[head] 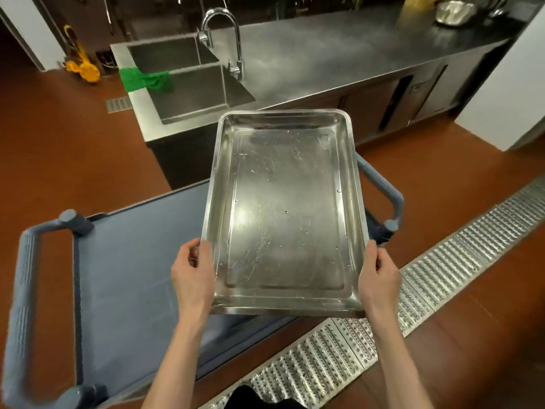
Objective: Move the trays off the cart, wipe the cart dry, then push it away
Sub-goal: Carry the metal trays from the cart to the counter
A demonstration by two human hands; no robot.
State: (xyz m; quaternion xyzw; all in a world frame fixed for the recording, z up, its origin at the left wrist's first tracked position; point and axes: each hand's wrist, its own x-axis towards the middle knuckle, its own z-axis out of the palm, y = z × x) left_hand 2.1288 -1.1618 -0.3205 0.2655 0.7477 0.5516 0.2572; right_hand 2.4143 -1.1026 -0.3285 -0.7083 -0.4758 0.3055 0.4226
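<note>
A rectangular steel tray with water drops on it is held up above the blue-grey cart. My left hand grips the tray's left rim near its front corner. My right hand grips the right rim opposite. The tray hides the right part of the cart's top. A second rim edge shows under the tray's left side, so it may be a stack. The cart has handles at the left end and the right end.
A steel counter with a double sink and tap stands behind the cart. A green cloth hangs over the sink's edge. A metal floor drain grate runs along the right. A steel bowl sits far back.
</note>
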